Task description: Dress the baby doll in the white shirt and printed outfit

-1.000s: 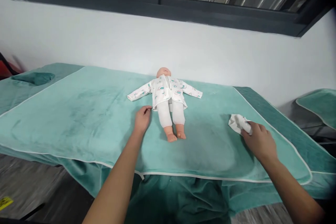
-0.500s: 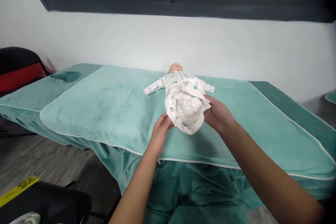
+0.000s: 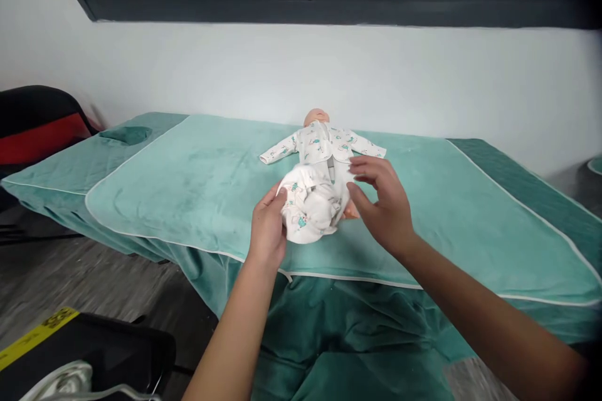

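Observation:
A baby doll (image 3: 320, 141) lies face up on the bed, its arms spread in a white jacket with small coloured prints. Below the jacket hem shows something white with a grey strip, and a skin-coloured leg or foot (image 3: 350, 210). My left hand (image 3: 269, 225) is closed on a bunched white printed baby garment (image 3: 301, 213), its opening turned towards me; I cannot tell which garment it is. To its right, my right hand (image 3: 383, 200) hovers by the doll's lower body with fingers and thumb apart, holding nothing.
A light green padded cover (image 3: 188, 188) with white piping lies over the bed. Behind it is a white wall (image 3: 211, 69) below a dark window frame (image 3: 301, 9). A black and red chair (image 3: 42, 131) stands at left; a black item with a yellow strip (image 3: 117, 344) is at lower left.
My right hand has let go of the garment and opened. My left hand has moved the garment slightly left, and more of the doll's jacket and lower body shows.

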`<state>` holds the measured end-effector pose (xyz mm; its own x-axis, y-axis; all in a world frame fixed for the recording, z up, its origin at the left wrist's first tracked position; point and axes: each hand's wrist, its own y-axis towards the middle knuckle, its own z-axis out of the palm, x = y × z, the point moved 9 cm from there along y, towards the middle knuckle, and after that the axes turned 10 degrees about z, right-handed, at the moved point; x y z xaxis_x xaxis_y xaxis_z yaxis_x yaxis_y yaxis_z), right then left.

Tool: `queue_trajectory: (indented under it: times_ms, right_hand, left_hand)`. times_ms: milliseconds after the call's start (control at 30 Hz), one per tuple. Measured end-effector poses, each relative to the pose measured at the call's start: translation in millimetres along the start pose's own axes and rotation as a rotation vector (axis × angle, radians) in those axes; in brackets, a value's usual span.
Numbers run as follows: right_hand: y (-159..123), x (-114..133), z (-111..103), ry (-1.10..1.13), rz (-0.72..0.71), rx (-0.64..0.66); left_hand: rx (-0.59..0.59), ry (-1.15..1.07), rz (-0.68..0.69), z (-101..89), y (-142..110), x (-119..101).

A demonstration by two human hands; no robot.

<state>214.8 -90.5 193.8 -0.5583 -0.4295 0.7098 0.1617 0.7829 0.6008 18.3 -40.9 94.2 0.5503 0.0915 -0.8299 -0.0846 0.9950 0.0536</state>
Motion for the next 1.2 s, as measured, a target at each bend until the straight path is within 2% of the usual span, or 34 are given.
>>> queue_trajectory:
  times_ms: [67, 167, 233, 367, 467, 633, 767, 833, 967, 1100, 1200]
  right_hand:
    - [-14.7, 14.7, 15.6, -0.1, -0.126, 0.196]
    - [-43.6, 9.8, 52.4, -0.236, -0.183, 0.554]
    - [-53.8, -0.2, 65.8, -0.248, -0.152, 0.642]
    - [-48.0, -11.7, 71.1, 0.013, 0.054, 0.672]
    - [-37.6, -3.2, 70.0, 0.175, 0.105, 0.665]
    - [-35.7, 7.4, 86.1, 0.158, 0.052, 0.612]
    - [-30.4, -10.1, 90.1, 0.228, 0.211, 0.46]
    - [-25.1, -14.1, 88.2, 0.221, 0.242, 0.46]
    - [-2.8, -11.4, 69.6, 0.182, 0.225, 0.489]
    - [24.4, -10.2, 41.0, 0.327, 0.327, 0.415]
    - [37.3, 4.1, 28.5, 0.389, 0.279, 0.394]
  left_hand:
    - [-0.059, 0.019, 0.009, -0.3, -1.6, -5.6]
    - [-0.142, 0.024, 0.021, -0.1, -6.6, -13.9]
    - [-0.173, 0.016, 0.03, 0.1, -9.6, -19.4]
    - [-0.167, 0.007, 0.119, -2.3, -8.8, -36.8]
    - [-0.183, -0.019, 0.166, -7.8, -5.2, -47.9]
    - [-0.16, -0.052, 0.142, -2.0, -4.1, -50.4]
    - [-0.094, -0.019, 0.167, 7.4, -3.8, -51.7]
    - [-0.062, -0.004, 0.184, 9.6, -1.6, -53.5]
    - [-0.054, 0.033, 0.226, 6.1, 4.1, -61.7]
    - [-0.138, 0.113, 0.278, -1.3, 4.5, -72.5]
    - [-0.141, 0.168, 0.359, 3.7, 1.5, -83.2]
